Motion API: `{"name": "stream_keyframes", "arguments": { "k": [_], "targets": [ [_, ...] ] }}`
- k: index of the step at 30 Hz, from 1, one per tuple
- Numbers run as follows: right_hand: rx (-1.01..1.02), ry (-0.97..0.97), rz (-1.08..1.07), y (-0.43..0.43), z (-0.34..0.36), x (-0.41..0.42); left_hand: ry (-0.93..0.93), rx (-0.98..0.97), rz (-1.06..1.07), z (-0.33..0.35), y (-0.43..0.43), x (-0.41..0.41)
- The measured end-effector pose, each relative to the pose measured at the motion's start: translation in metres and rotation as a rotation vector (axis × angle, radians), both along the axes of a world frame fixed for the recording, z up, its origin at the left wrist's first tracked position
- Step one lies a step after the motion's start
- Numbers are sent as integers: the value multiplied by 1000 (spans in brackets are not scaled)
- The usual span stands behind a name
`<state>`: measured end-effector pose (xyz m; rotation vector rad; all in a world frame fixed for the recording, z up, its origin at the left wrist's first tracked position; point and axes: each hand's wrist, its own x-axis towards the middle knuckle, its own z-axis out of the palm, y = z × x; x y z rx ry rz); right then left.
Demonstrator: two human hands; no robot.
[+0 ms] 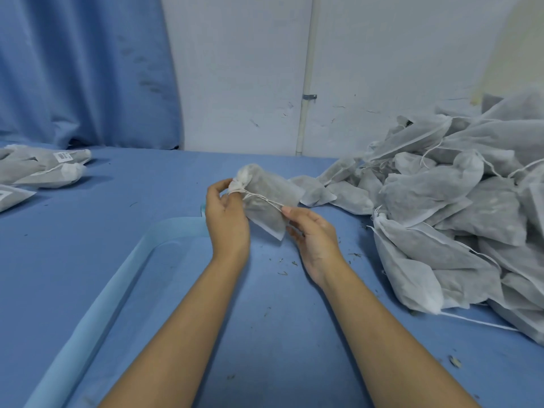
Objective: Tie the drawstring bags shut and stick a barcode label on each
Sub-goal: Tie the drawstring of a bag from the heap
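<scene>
Blue cloth covers the bench (265, 334). Nearest the camera, a pale blue strip (117, 290) runs up from below and left of the drawstring bag (273, 201), then bends right and ends behind the left wrist. Dry plant crumbs (284, 272) lie scattered on the cloth just below the bag.

The bag is held off the bench between both hands, its mouth gathered up and to the left. The left hand (226, 222) pinches the bunched neck between thumb and fingers. The right hand (313, 235), just right of the bag's lower corner, pinches the ends of the drawstring (262, 198), which runs taut across the front of the bag from the neck.

Right of the bag a large heap of similar white bags (456, 207) crowds the bench, loose strings trailing out, and its nearest bags lie just behind the held one. Well to the left of the bag lie a few flat bags (50, 175). One carries a white label (62, 156) with dark print, possibly a barcode, too small to read.

Behind the bag stands a scuffed white wall (235, 69) with a clamped vertical pipe (306, 83). A blue curtain (82, 69) hangs beyond to the left.
</scene>
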<state>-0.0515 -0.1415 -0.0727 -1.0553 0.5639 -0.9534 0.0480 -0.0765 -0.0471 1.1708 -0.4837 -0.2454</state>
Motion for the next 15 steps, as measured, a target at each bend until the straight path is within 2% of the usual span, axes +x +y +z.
{"name": "stream_keyframes", "arguments": {
  "k": [4, 9, 11, 15],
  "targets": [
    [62, -64, 44, -1, -2, 0, 106, 5, -80, 1, -1, 2],
    [98, -78, 20, 1, -3, 4, 232, -137, -267, -1, 3, 3],
    [116, -97, -2, 2, -3, 6, 210, -132, -317, -5, 4, -1],
    [134, -145, 0, 6, -3, 10, 108, 18, -354, -16, 1, -10]
  ]
}}
